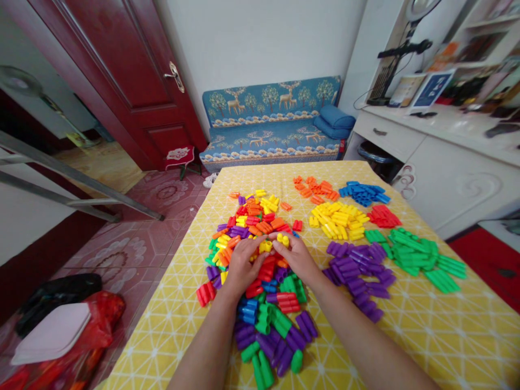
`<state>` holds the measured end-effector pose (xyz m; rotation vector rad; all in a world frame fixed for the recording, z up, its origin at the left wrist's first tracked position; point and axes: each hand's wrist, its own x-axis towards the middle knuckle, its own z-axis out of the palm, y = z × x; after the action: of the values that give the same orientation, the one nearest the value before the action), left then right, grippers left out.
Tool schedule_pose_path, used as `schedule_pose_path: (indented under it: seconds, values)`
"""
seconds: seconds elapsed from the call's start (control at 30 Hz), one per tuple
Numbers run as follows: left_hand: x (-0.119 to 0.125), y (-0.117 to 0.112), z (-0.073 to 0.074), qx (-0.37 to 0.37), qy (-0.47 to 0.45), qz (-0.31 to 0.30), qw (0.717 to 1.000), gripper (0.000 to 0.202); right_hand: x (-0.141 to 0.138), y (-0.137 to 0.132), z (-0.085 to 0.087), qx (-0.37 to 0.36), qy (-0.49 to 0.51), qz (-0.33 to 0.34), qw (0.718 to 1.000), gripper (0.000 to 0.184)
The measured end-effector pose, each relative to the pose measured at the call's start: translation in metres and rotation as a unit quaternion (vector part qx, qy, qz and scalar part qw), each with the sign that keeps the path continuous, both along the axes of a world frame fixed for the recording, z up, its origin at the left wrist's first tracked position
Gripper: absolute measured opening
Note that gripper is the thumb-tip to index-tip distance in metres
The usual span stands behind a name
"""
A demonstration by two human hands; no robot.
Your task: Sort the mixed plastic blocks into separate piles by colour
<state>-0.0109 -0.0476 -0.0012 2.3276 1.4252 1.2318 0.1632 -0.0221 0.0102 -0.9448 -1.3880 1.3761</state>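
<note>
Both my hands rest over a mixed heap of plastic tube pieces in the middle of a table with a yellow patterned cloth. My left hand pinches a yellow piece with its fingertips. My right hand pinches another yellow piece right beside it. The two yellow pieces nearly touch between my fingertips. Red, green and purple pieces lie under my palms and wrists.
Sorted piles lie to the right: orange, blue, yellow, red, green, purple. A blue sofa stands behind the table, a white desk at right, a red door at left.
</note>
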Motion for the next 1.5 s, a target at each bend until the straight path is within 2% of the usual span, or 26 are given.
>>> schedule_pose_path:
  seconds: [0.07, 0.13, 0.23, 0.3, 0.37, 0.47, 0.73, 0.8, 0.87, 0.93, 0.97, 1.03, 1.1, 1.17, 1.27, 1.33, 1.4, 1.5]
  values:
    - [0.000, 0.000, -0.001, 0.001, -0.002, 0.003, 1.000, 0.034, 0.005, 0.004, 0.002, -0.007, 0.016, -0.035, 0.999, 0.033]
    - [-0.001, 0.000, -0.001, 0.004, -0.004, 0.008, 1.000, 0.033, 0.015, 0.012, 0.004, -0.030, 0.057, -0.113, 0.992, 0.037]
    - [-0.001, 0.001, -0.003, 0.011, -0.004, 0.009, 1.000, 0.033, 0.039, 0.029, 0.006, -0.112, 0.184, -0.244, 0.945, 0.031]
    - [-0.001, 0.001, -0.003, 0.010, -0.004, 0.008, 1.000, 0.033, 0.056, 0.040, 0.008, -0.157, 0.264, -0.288, 0.907, 0.020]
    - [-0.001, 0.000, -0.003, 0.008, -0.005, 0.008, 1.000, 0.033, 0.070, 0.047, 0.011, -0.181, 0.313, -0.304, 0.881, 0.010]
    - [0.000, 0.000, -0.003, 0.005, -0.004, 0.009, 1.000, 0.032, 0.082, 0.049, 0.015, -0.207, 0.347, -0.319, 0.857, 0.014]
    - [-0.001, 0.001, -0.004, 0.007, -0.001, 0.011, 1.000, 0.034, 0.076, 0.042, 0.019, -0.221, 0.434, -0.317, 0.814, 0.022]
    - [-0.001, 0.001, -0.003, 0.010, 0.001, 0.011, 1.000, 0.035, 0.068, 0.038, 0.018, -0.224, 0.413, -0.302, 0.829, 0.017]
    - [-0.001, 0.000, -0.002, 0.013, 0.001, 0.012, 1.000, 0.037, 0.056, 0.032, 0.016, -0.213, 0.340, -0.248, 0.882, 0.008]
    - [-0.001, 0.000, -0.001, 0.011, 0.000, 0.014, 1.000, 0.039, 0.041, 0.024, 0.011, -0.176, 0.217, -0.147, 0.949, 0.017]
    - [-0.001, 0.000, -0.001, 0.009, 0.000, 0.015, 1.000, 0.040, 0.033, 0.020, 0.008, -0.150, 0.148, -0.091, 0.973, 0.024]
    - [-0.001, 0.000, -0.002, 0.001, 0.001, 0.015, 1.000, 0.042, 0.017, 0.012, 0.001, -0.081, 0.024, -0.004, 0.996, 0.033]
    - [-0.002, 0.000, -0.003, -0.002, 0.000, 0.013, 1.000, 0.042, 0.004, 0.005, -0.005, -0.004, -0.058, 0.014, 0.998, 0.033]
    - [-0.002, 0.000, -0.003, 0.000, -0.001, 0.009, 1.000, 0.042, -0.004, 0.001, -0.009, 0.061, -0.101, -0.009, 0.993, 0.028]
    - [-0.001, 0.001, -0.002, -0.005, -0.007, 0.006, 1.000, 0.043, -0.007, -0.001, -0.009, 0.081, -0.092, -0.046, 0.991, 0.020]
    - [0.000, 0.001, -0.002, -0.015, -0.010, 0.005, 1.000, 0.044, -0.002, 0.002, -0.006, 0.041, -0.032, -0.083, 0.995, 0.021]
    - [0.000, 0.001, -0.002, -0.020, -0.011, 0.003, 1.000, 0.043, 0.006, 0.009, -0.003, -0.014, 0.076, -0.155, 0.985, 0.025]
    - [-0.001, 0.002, -0.003, -0.017, -0.008, -0.001, 1.000, 0.036, 0.025, 0.024, 0.000, -0.076, 0.259, -0.259, 0.928, 0.024]
